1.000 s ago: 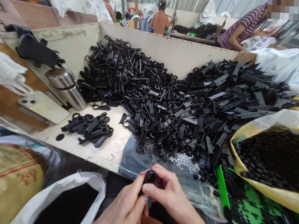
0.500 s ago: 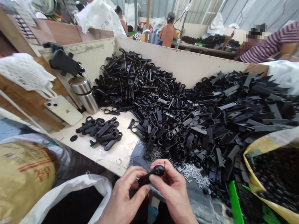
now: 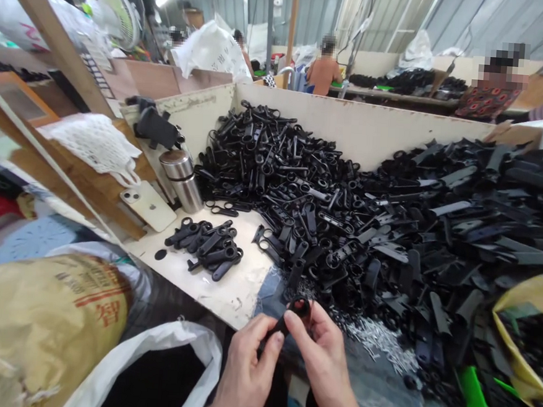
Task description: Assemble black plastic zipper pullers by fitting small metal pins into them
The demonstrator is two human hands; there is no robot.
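My left hand [image 3: 245,369] and my right hand [image 3: 323,356] meet at the table's near edge, both pinched on one small black plastic part [image 3: 293,313] with a ring at its upper end. Just beyond my fingers lies a scatter of small silver pins [image 3: 374,335]. A huge heap of black plastic parts [image 3: 346,196] fills the walled table [image 3: 232,291] behind them. A small separate pile of the same black pieces [image 3: 207,247] lies to the left of my hands.
A steel flask [image 3: 182,182] and a phone [image 3: 149,205] sit at the table's left. A tan sack [image 3: 34,329] and a white bag [image 3: 148,368] stand at the lower left. A yellow bag of black beads [image 3: 530,327] is at the right. Other people work at the back.
My view has swung right and up, so everything shifted. Both hands have turned the black part, whose ring end now points up between my fingertips.
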